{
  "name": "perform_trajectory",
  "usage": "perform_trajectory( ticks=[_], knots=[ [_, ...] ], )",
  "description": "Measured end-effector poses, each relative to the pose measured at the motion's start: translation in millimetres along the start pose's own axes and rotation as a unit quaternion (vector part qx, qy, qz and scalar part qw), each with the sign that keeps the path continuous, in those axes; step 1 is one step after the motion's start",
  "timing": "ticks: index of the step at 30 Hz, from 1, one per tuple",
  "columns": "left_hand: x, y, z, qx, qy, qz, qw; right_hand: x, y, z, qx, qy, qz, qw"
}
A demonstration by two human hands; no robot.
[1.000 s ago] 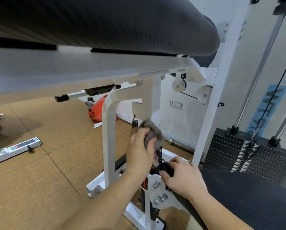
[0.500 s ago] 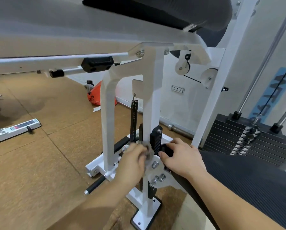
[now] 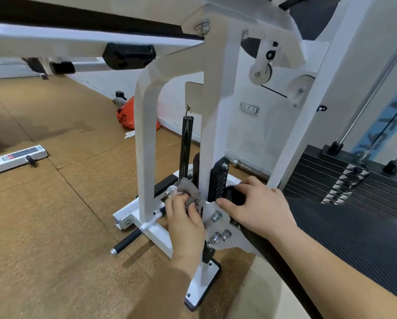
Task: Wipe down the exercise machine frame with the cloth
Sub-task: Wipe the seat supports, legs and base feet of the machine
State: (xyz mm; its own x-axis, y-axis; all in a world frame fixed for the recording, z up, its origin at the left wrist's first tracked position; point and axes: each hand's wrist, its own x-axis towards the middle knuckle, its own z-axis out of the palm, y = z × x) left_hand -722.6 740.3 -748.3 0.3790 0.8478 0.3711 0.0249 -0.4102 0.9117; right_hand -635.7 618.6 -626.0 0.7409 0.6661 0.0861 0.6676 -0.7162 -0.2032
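Cloth [image 3: 189, 191], grey and bunched, is pressing low against the left edge of the white frame upright [image 3: 212, 125], gripped in the curled fingers of the left hand [image 3: 184, 217], which is working in the narrow gap between that upright and the curved post [image 3: 145, 134] beside it. On the upright's right side, the right hand [image 3: 257, 208] is clasping a black knob [image 3: 233, 194]. The upright is running vertically from its foot plate [image 3: 202, 286] to the overhead beam [image 3: 54, 40], a coil spring [image 3: 186, 146] hanging parallel behind it, open floor [image 3: 54, 226] lying left, the weight stack [image 3: 326, 180] crowding the right.
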Motion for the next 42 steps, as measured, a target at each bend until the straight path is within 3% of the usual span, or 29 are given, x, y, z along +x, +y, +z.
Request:
perform_trajectory(
  ticks=[5, 7, 9, 11, 14, 17, 21, 24, 26, 28, 31, 34, 39, 42],
  knots=[
    [-42, -7, -8, -0.037, -0.137, -0.043, 0.989, 1, 1, 0, 0.005, -0.006, -0.001, 1.000],
    [-16, -21, -12, -0.040, -0.122, -0.071, 0.989, 1, 2, 0, 0.001, -0.006, -0.001, 1.000],
    [5, -20, -14, -0.030, -0.050, -0.088, 0.994, 0, 1, 1, 0.001, -0.005, -0.001, 1.000],
    [-14, -5, -5, -0.033, -0.025, -0.084, 0.996, 0, 1, 2, 0.003, 0.000, 0.000, 1.000],
    [-58, 1, -4, -0.031, -0.100, -0.030, 0.994, 0, -1, 1, 0.004, -0.002, 0.006, 1.000],
    [-27, -23, -15, -0.060, -0.170, -0.065, 0.981, 0, -1, 0, 0.004, -0.006, 0.008, 1.000],
    [-3, -18, -15, -0.022, -0.032, -0.060, 0.997, -1, -1, 0, 0.002, -0.007, 0.011, 1.000],
    [-50, -15, -3, -0.026, -0.091, -0.071, 0.993, -1, -2, -1, -0.001, -0.007, 0.015, 1.000],
    [-57, -21, -17, -0.050, -0.148, -0.120, 0.980, -3, -3, 0, -0.006, -0.011, 0.010, 1.000],
    [-32, -23, -37, -0.077, -0.142, -0.166, 0.973, -4, -4, -2, -0.007, -0.008, 0.006, 1.000],
    [17, -19, -55, -0.064, -0.033, -0.101, 0.992, -3, -4, -2, -0.014, -0.009, 0.007, 1.000],
    [41, -25, -49, -0.004, -0.002, -0.025, 1.000, -3, -4, -1, -0.021, -0.012, 0.004, 1.000],
    [36, -45, -32, 0.040, -0.006, 0.023, 0.999, 1, -4, 1, -0.024, -0.005, 0.005, 1.000],
    [27, -49, -32, 0.014, -0.011, -0.020, 1.000, -1, -4, 1, -0.018, -0.005, 0.005, 1.000]
  ],
)
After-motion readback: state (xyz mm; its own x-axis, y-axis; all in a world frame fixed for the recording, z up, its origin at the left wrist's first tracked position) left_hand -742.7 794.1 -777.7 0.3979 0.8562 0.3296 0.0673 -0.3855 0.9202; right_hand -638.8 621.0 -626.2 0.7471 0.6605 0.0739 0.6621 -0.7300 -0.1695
